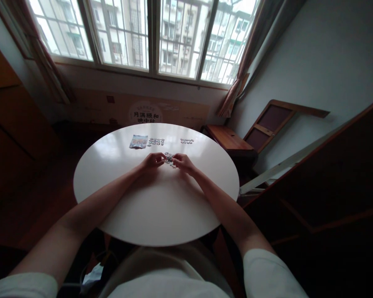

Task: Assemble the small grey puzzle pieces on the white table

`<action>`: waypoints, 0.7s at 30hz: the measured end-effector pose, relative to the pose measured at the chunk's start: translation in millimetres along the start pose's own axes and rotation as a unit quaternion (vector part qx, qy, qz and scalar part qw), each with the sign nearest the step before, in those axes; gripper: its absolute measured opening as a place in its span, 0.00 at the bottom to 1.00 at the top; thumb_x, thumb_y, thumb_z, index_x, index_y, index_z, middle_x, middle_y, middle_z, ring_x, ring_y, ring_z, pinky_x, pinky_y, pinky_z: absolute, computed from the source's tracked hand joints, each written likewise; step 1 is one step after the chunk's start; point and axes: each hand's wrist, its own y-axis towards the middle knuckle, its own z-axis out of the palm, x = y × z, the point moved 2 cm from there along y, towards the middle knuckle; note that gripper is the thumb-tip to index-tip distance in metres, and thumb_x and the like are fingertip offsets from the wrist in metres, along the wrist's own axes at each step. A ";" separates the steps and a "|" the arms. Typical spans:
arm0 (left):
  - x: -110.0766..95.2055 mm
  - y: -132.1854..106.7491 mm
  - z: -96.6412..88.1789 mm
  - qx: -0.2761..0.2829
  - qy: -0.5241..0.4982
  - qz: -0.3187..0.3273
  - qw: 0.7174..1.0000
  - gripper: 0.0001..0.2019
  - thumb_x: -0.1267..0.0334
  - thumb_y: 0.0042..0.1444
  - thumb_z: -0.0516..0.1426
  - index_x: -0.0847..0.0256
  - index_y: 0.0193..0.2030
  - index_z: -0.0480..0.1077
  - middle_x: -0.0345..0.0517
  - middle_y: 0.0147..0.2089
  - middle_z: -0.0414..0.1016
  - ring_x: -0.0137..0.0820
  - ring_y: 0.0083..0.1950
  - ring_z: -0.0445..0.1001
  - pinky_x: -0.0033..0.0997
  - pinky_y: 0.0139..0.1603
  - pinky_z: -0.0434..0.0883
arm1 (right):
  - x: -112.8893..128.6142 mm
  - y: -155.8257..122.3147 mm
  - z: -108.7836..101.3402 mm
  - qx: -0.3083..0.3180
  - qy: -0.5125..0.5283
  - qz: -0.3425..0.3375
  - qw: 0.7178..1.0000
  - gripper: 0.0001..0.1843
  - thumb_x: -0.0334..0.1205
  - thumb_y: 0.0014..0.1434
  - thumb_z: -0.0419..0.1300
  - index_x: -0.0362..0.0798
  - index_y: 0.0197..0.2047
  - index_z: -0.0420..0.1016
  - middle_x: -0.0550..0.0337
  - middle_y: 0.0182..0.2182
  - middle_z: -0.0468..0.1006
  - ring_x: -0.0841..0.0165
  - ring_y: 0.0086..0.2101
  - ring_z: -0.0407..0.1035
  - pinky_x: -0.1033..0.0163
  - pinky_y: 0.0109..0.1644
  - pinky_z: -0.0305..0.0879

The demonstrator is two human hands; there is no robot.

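A small heap of jigsaw puzzle pieces (169, 157) lies on the round white table (161, 207), between my two hands. My left hand (154, 160) is at the heap's left side, fingers curled and fingertips pinched at its edge; whatever they hold is too small to make out. From the right, my right hand (182, 162) pinches a puzzle piece at the heap. Beyond my left hand, a group of puzzle pieces (156, 141) is laid out in rows beside a printed picture packet (139, 141). Farther right, a smaller group of puzzle pieces (187, 141) lies in short rows.
Past the table's far edge stands a printed panel (112, 105) under the barred windows (180, 39). A wooden stool or bench (228, 138) is at the table's far right, near a framed wooden piece (269, 124). Dark furniture (335, 198) flanks the right side.
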 end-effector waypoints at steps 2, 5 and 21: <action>-3.2 0.3 1.4 -0.006 -0.052 -0.010 0.999 0.11 0.62 0.51 0.55 0.68 0.35 0.73 0.36 0.18 0.66 0.21 0.20 0.63 0.19 0.23 0.60 | 0.4 -1.5 3.1 0.026 0.056 0.016 0.998 0.13 0.45 0.51 0.59 0.42 0.30 0.69 0.63 0.20 0.70 0.76 0.20 0.62 0.69 0.25 0.59; -10.9 -1.5 4.0 -0.003 -0.093 -0.024 0.995 0.12 0.60 0.52 0.56 0.69 0.33 0.72 0.39 0.19 0.68 0.21 0.20 0.66 0.19 0.22 0.61 | 0.2 -3.3 4.5 0.039 0.082 0.018 0.996 0.12 0.44 0.50 0.60 0.42 0.29 0.68 0.64 0.19 0.69 0.76 0.20 0.62 0.69 0.24 0.59; -15.2 0.6 1.9 -0.021 -0.084 0.003 0.996 0.12 0.58 0.48 0.60 0.68 0.30 0.73 0.43 0.23 0.73 0.21 0.22 0.66 0.19 0.22 0.64 | -2.2 -3.1 0.5 0.064 0.100 0.035 0.992 0.13 0.45 0.49 0.60 0.43 0.28 0.67 0.64 0.20 0.70 0.76 0.21 0.63 0.69 0.25 0.59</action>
